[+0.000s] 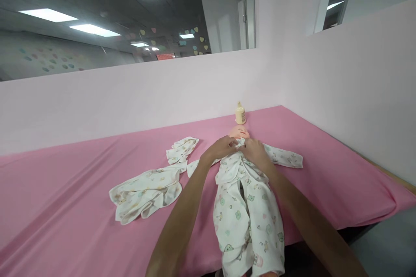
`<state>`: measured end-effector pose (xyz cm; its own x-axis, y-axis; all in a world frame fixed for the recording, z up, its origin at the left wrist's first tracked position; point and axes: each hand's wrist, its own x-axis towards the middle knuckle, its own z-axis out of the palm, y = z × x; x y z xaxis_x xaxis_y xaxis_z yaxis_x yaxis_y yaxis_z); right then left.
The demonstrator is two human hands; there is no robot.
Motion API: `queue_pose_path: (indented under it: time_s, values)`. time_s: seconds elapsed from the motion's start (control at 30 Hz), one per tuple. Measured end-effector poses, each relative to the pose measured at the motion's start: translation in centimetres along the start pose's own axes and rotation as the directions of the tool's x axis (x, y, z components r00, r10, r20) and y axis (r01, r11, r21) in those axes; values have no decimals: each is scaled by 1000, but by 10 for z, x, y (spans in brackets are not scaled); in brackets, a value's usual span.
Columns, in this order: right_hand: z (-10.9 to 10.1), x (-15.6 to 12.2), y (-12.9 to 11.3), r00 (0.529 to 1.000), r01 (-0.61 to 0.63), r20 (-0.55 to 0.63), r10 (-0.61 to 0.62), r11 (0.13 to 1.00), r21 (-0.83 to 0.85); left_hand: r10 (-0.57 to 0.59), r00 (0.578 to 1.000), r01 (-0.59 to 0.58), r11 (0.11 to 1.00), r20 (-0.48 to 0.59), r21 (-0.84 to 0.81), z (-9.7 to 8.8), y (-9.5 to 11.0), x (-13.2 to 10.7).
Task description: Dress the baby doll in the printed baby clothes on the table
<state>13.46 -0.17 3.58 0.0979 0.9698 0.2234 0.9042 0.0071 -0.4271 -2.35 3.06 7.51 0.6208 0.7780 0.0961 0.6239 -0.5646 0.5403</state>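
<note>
A baby doll (240,131) lies on its back, its head toward the wall. It wears a white printed baby shirt (232,169) and white baby pants (234,220) with small animal figures. At the shirt's neck, my left hand (224,147) has its fingers closed on the collar from the left. My right hand (255,150) pinches the collar's other side, close to the left one. Both shirt sleeves stretch out sideways on the bed. Part of the shirt's front is hidden under my hands.
Left of the doll, another white printed baby garment (149,192) lies crumpled on the pink sheet (81,207). Beyond the doll's head stands a pale yellow pump bottle (240,114). White walls (351,78) border the bed behind and on the right.
</note>
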Motion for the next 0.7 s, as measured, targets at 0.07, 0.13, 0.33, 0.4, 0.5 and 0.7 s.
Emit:
queue_pose_path:
  time_s: [0.07,0.13,0.33,0.4,0.5,0.7]
  values:
    - [1,5,4,1000,-9,-12,11,987,160,10,1000,-10,1000,12,3,2,5,0]
    - [3,8,7,999,14,-37,-2,944,328,16,1000,-16,1000,5,26,4,7,1]
    - [7,11,10,997,77,-60,-52,825,560,77,994,-69,992,-80,105,3,4,2]
    - [8,12,11,994,105,-63,-85,796,595,79,991,-68,992,-104,102,1,4,0]
    - [11,15,13,993,121,-79,-92,772,623,88,990,-86,996,-106,23,-1,5,-2]
    - [2,-1,2,990,23,-140,36,917,398,2,996,-10,997,-90,-83,-8,0,-6]
